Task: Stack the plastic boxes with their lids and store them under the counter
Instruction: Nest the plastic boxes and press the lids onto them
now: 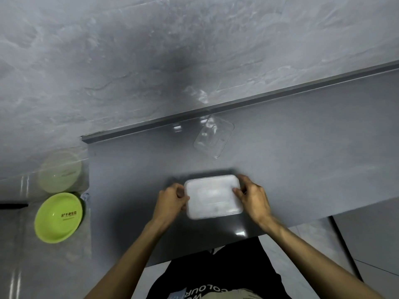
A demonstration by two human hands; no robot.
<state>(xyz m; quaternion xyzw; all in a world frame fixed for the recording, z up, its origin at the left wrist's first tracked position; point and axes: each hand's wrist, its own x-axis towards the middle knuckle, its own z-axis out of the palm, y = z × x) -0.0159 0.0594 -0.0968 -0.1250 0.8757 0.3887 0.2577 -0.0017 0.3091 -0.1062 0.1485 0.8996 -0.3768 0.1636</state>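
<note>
A rectangular white plastic box with its lid on rests on the grey counter, near the front edge. My left hand grips its left side and my right hand grips its right side, fingers curled over the rim. Farther back, close to the wall, lies a clear plastic lid, flat on the counter and apart from both hands.
A green bowl sits on a lower surface at the left, with its pale reflection on the wall above it. A grey marbled wall rises behind the counter. Tiled floor shows at the lower right.
</note>
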